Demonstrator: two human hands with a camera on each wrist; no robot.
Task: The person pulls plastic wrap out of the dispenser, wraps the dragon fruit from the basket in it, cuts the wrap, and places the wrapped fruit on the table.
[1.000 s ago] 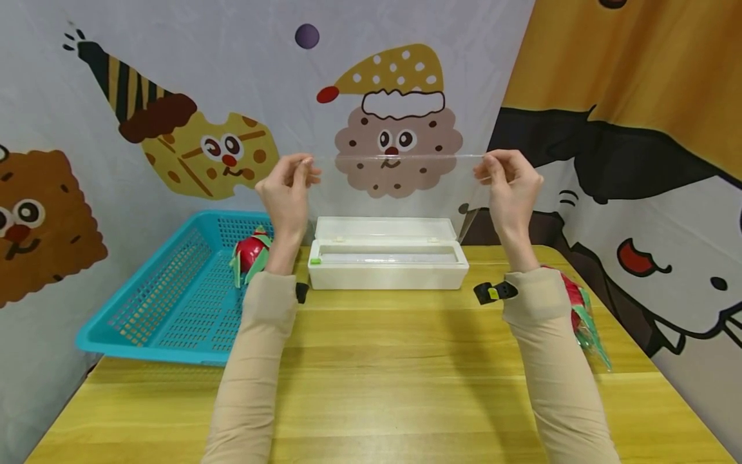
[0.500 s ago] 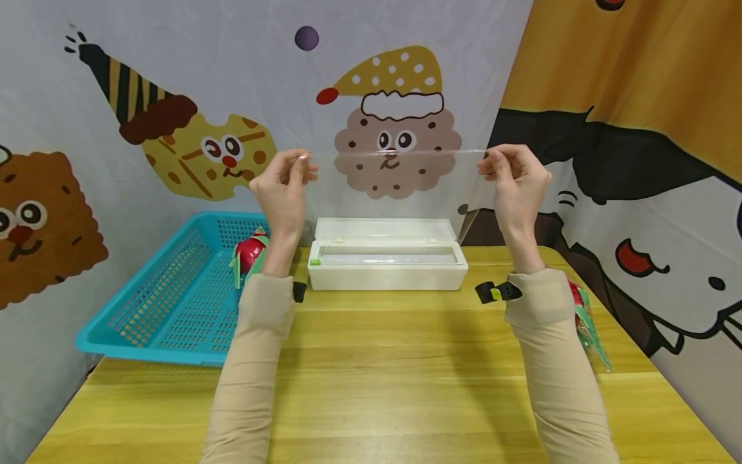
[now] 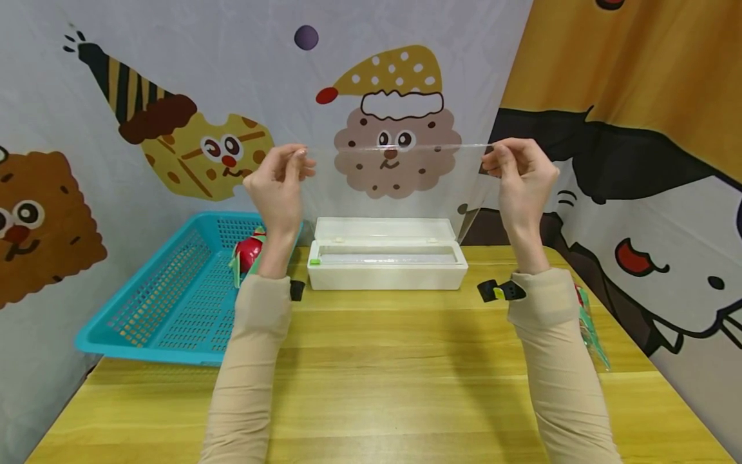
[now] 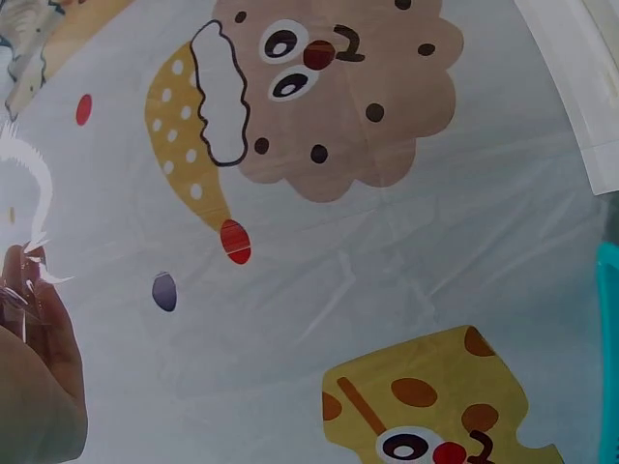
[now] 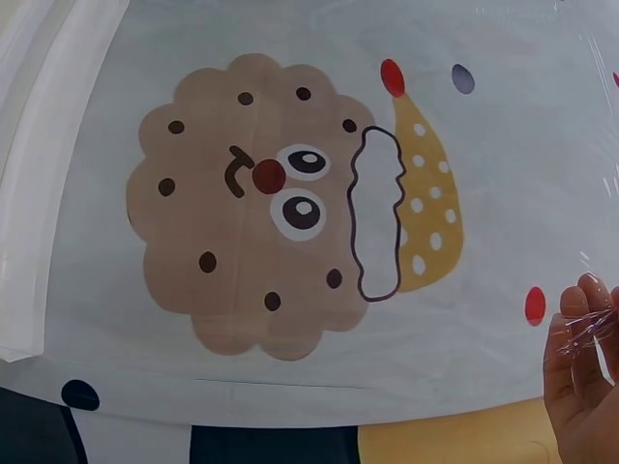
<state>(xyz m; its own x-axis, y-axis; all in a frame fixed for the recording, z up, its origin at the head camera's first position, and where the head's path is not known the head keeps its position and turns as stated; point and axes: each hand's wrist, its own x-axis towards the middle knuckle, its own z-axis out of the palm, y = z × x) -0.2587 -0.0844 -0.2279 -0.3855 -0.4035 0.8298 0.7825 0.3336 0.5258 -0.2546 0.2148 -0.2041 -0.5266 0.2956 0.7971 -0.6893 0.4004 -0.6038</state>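
A sheet of clear plastic wrap (image 3: pixel 400 147) stretches between my two raised hands and runs down to the white dispenser box (image 3: pixel 388 278), whose lid stands up. My left hand (image 3: pixel 278 190) pinches one upper corner between thumb and fingers. The other corner is pinched by my right hand (image 3: pixel 524 183). In the left wrist view, the left hand (image 4: pixel 44 377) shows at the lower left, with glossy film by its fingers. Creased film crosses the fingers of the right hand (image 5: pixel 580 377) in the right wrist view.
A blue plastic basket (image 3: pixel 168 352) stands at the left, holding a red dragon fruit (image 3: pixel 248 252) with green scales. Partly behind the right sleeve lies another red and green item in clear film (image 3: pixel 592 332). A cartoon-printed curtain (image 3: pixel 232 77) hangs behind the wooden table (image 3: pixel 382 386).
Both hands have risen slightly and moved a little farther apart, lifting the wrap's top edge. The dispenser box and basket have stayed in place.
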